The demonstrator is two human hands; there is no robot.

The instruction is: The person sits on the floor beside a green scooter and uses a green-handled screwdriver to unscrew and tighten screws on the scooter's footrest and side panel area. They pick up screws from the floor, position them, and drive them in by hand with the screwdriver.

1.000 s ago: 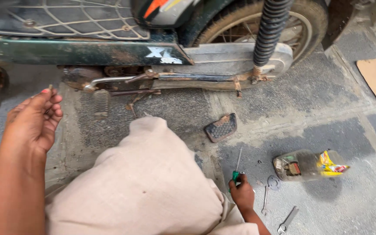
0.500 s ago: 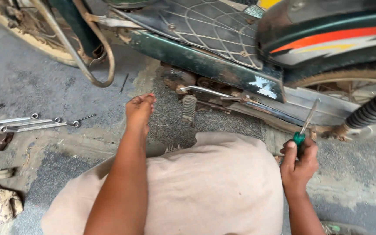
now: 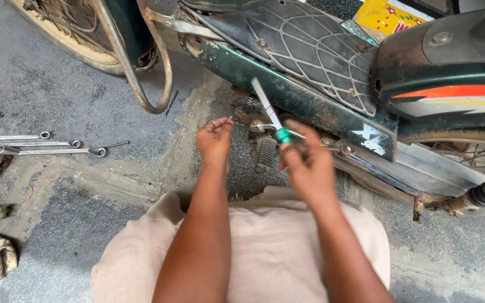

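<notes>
Right hand [image 3: 309, 168] has swung inward — gripping the screwdriver [image 3: 273, 120], shaft tilted up-left; left hand [image 3: 214, 140] pinched.

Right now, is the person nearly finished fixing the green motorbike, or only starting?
It looks like the middle of the job. Done: the long silver ring spanners lie out on the grey concrete floor. In hand: the right hand holds a green-handled screwdriver, tip up by the dark green motorbike frame; the left hand pinches something tiny and reddish. Left: no screw is being turned yet, and the ribbed black footpeg area stays untouched.
</notes>
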